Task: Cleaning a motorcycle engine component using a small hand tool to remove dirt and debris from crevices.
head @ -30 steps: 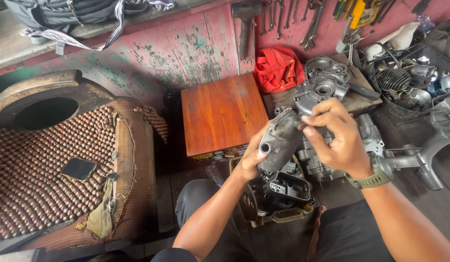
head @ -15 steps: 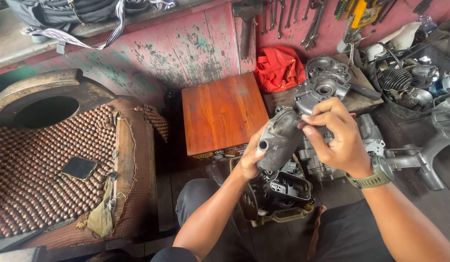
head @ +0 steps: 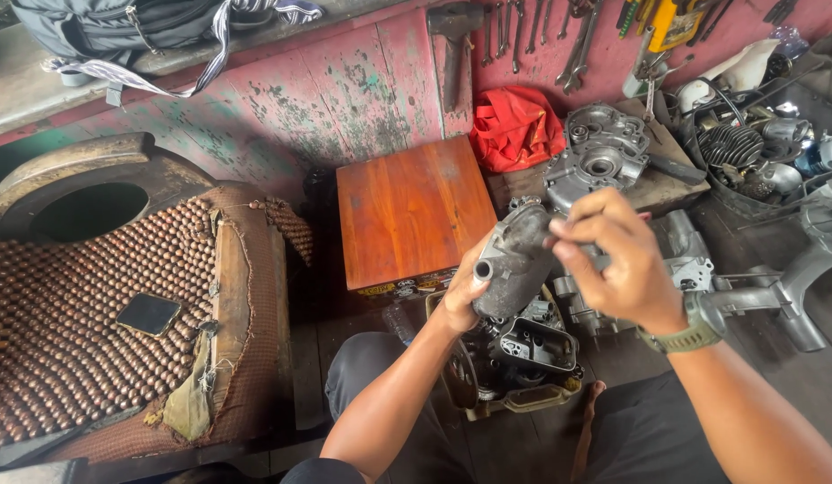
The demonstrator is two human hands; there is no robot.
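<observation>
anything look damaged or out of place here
The brown beaded seat mat is worn: its cloth edge is frayed and torn, hanging loose. The pink wooden wall has peeling paint. The grimy grey metal engine part, held in the left hand and right hand, shows no clear break.

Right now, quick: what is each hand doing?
Left hand: closed around the lower end of the grey metal engine part.
Right hand: fingers pinched on the same part's upper end.

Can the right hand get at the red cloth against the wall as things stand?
Probably not right away: the right hand is gripping the grey engine part together with the left hand. The red cloth lies uncovered beyond it, so the path looks free once the hand lets go.
</observation>
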